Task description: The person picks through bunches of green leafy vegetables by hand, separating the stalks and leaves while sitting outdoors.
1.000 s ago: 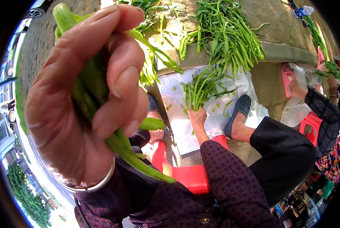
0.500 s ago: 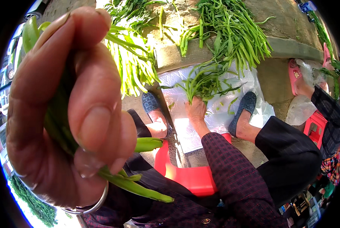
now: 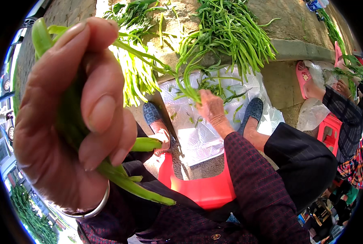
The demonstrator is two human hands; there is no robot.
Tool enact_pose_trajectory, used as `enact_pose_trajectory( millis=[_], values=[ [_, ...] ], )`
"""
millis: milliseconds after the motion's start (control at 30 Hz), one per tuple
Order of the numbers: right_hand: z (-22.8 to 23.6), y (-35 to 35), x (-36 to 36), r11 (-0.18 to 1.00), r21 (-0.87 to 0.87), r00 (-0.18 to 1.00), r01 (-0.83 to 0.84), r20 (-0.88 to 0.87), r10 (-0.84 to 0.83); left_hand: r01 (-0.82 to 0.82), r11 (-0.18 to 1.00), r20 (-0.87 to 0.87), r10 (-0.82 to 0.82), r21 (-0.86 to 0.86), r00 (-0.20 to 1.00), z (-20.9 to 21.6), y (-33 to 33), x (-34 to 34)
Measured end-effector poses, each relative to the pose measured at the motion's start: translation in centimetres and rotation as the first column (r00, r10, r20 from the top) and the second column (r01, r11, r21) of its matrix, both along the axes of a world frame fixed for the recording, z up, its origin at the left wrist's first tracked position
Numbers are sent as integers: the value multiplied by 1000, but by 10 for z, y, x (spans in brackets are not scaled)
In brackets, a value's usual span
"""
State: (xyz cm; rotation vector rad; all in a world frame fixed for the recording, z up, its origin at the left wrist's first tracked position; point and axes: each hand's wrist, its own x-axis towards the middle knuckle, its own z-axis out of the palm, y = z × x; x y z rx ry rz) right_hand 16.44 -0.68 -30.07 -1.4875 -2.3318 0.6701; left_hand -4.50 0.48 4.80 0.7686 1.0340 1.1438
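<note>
Close up on the left, my left hand (image 3: 71, 122) is curled round a small bunch of green vegetable stems (image 3: 138, 191), whose cut ends poke out above and below the fingers. Farther off, over the white plastic sheet (image 3: 203, 142), my right hand (image 3: 214, 107) is closed on long leafy green stems (image 3: 186, 81) that lean up and to the left. Leafy scraps (image 3: 212, 87) lie on the sheet just beyond it. A large heap of leafy greens (image 3: 238, 40) spreads past the sheet, and a second pile of pale stems (image 3: 134, 79) is left of it.
Between my legs is a red plastic stool (image 3: 201, 193). My blue-grey shoes (image 3: 252, 114) flank the sheet. A low kerb (image 3: 299, 51) runs behind it. At the right another person, in pink sandals (image 3: 302, 77), sits near a red stool (image 3: 331, 132) and clear plastic bags (image 3: 312, 114).
My right hand has lifted long stems off the sheet, which now reach up to the left; fewer greens lie there. My left hand keeps its bunch. The view has shifted slightly.
</note>
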Motion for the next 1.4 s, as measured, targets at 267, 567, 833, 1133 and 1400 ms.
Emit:
enact_pose_trajectory(
  millis=[267,567,833,1133,1400],
  values=[
    [-40,44,47,968,5,942,250,229,-244,20,999,-74,-17,36,997,-4,0,-3],
    [-57,59,56,969,34,960,243,134,-246,-28,998,-67,32,59,997,-4,-5,-5],
    [-12,27,53,891,-130,890,435,211,-404,20,1000,64,-20,7,998,-6,0,0],
    [62,50,78,936,-299,981,184,113,-157,-190,981,60,192,-41,979,-9,-2,36],
    [242,77,83,541,-840,939,54,-141,-313,-227,967,119,241,-119,963,-23,-5,33]
  ],
)
